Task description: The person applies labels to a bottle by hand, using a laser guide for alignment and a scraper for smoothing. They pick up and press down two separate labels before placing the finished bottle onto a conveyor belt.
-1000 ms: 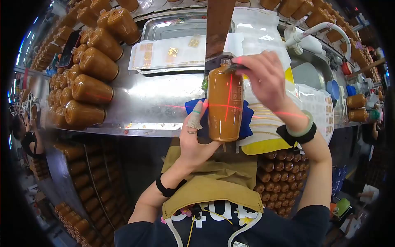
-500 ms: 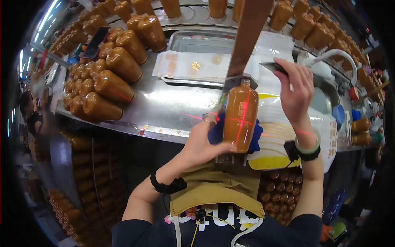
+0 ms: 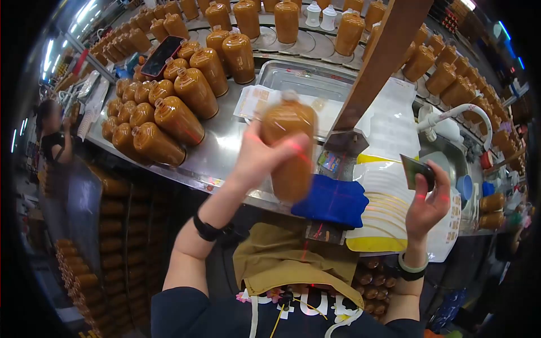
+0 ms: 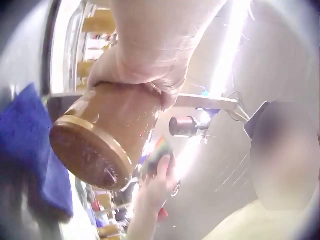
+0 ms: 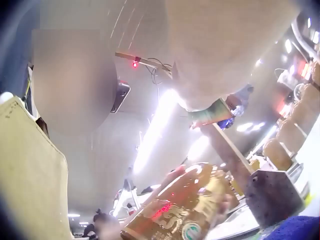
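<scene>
My left hand [image 3: 256, 155] grips a glossy brown bottle [image 3: 288, 119] around its side, thumb across the front. The bottle is raised over the steel counter, blurred by motion, neck up. In the left wrist view its round base [image 4: 90, 152] faces the camera; the right wrist view shows raised lettering and a round green mark [image 5: 191, 231] on it. Off to the right, apart from the bottle, my right hand [image 3: 429, 211] pinches a thin flat scraper-like piece [image 3: 417, 172], dark and greenish. A folded blue cloth [image 3: 332, 201] lies below and right of the bottle.
Several brown bottles [image 3: 194, 93] lie stacked at the left, a phone [image 3: 162, 56] on them. A brown post [image 3: 369, 73] rises from the counter behind the cloth. White sheets with yellow edges [image 3: 375, 243] spread to the right, near a sink tap [image 3: 459, 110]. A metal tray [image 3: 307, 76] sits behind.
My left hand has lifted the bottle off the blue cloth and carried it left. My right hand, with the flat piece, has drawn away from the bottle's neck, rightward and nearer my body.
</scene>
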The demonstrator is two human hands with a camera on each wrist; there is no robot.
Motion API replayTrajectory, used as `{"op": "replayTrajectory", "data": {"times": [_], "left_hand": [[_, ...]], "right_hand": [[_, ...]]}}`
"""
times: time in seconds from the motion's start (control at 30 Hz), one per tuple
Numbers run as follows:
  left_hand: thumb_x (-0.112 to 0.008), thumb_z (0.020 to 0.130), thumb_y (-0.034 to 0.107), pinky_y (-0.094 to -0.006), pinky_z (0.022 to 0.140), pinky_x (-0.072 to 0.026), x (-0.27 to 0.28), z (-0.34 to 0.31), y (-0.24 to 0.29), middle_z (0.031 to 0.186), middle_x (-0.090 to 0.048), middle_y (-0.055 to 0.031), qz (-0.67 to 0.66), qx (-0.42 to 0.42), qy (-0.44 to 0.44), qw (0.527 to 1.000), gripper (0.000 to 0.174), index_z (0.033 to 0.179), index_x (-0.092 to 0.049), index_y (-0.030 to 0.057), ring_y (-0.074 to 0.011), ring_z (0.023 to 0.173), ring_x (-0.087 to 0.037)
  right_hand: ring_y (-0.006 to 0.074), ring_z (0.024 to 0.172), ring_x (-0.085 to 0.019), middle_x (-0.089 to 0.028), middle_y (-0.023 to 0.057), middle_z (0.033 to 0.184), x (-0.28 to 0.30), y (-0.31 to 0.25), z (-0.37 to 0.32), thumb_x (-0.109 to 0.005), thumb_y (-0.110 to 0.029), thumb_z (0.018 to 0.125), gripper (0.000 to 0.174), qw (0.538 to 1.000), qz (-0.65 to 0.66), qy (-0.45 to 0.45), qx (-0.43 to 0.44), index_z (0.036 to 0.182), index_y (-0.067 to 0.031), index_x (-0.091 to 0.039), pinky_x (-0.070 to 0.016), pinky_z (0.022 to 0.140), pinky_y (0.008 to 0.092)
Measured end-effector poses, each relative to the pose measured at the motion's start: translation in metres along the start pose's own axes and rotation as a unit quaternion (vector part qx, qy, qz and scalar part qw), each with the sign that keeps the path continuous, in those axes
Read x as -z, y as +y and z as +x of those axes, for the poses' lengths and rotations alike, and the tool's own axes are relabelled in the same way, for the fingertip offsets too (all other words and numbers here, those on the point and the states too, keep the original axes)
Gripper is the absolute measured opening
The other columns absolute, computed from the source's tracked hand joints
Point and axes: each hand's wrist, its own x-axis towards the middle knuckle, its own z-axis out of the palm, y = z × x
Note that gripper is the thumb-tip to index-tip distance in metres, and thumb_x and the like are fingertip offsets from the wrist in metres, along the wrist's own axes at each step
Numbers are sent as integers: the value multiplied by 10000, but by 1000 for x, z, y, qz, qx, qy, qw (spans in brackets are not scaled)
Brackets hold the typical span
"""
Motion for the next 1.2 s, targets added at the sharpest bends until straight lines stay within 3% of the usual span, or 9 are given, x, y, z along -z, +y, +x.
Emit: {"op": "replayTrajectory", "data": {"times": [0.2,0.33,0.7,0.8,0.97,1.0,1.03,1.07,1.2], "left_hand": [[-952,727,179,-359,982,-546,90,111,11,1249,-647,-150,276,-349,244,862,741,1310,-552,-43,-220,1106,-672],[-960,672,230,-429,1082,-473,122,152,-26,1293,-632,-193,432,-358,299,771,803,1329,-569,-17,-336,1222,-612],[-932,712,251,-456,1097,-432,122,179,-57,1275,-605,-200,448,-318,337,765,698,1273,-614,-16,-383,1218,-574],[-928,714,262,-523,1187,-307,104,178,-41,1463,-485,-208,544,-337,388,663,852,1403,-512,-17,-414,1379,-413],[-840,802,142,-460,1223,-260,57,204,-14,1572,-372,-183,481,-442,204,729,877,1525,-384,-55,-373,1458,-337],[-818,828,130,-461,1223,-267,52,219,-17,1587,-352,-193,510,-401,193,736,818,1510,-409,-63,-382,1456,-347],[-798,852,142,-473,1222,-276,48,241,-24,1600,-341,-212,414,-380,143,815,774,1505,-430,-54,-402,1460,-354],[-776,877,174,-481,1224,-281,54,270,-30,1608,-342,-230,496,-367,120,778,772,1526,-412,-36,-411,1463,-360],[-797,866,227,-471,1216,-300,34,363,-45,1542,-442,-262,434,-278,83,853,792,1520,-425,-19,-423,1436,-398]], "right_hand": [[194,980,-642,-695,114,1079,11,16,-33,-678,29,954,244,996,-11,-3,-90,1198,43,-667,-509,910,319],[177,918,-624,-681,103,1014,6,2,-37,-683,6,958,226,996,3,7,-92,1180,38,-665,-506,868,301],[133,992,-611,-648,66,1102,-2,28,-18,-590,13,1006,246,964,155,-45,-213,1251,-2,-577,-482,889,256],[143,1082,-586,-615,88,1177,-14,57,1,-559,-11,1015,256,958,163,-76,-223,1270,-2,-564,-459,955,274],[166,1001,-563,-580,77,1148,-55,57,87,-722,-241,955,449,980,45,-150,-122,1329,-58,-553,-458,935,307],[200,985,-593,-618,101,1141,-64,50,109,-796,-304,902,547,965,56,-182,-183,1334,-72,-554,-478,903,336],[224,966,-625,-648,122,1133,-96,80,118,-823,-323,880,592,992,72,-99,-29,1338,-67,-551,-491,874,359],[260,928,-648,-658,138,1155,-106,77,141,-817,-335,885,585,984,94,-143,-49,1345,-89,-552,-504,873,375],[339,1015,-673,-603,179,1157,-171,94,214,-719,-333,960,529,963,-101,-249,26,1421,-170,-517,-543,873,471]]}}
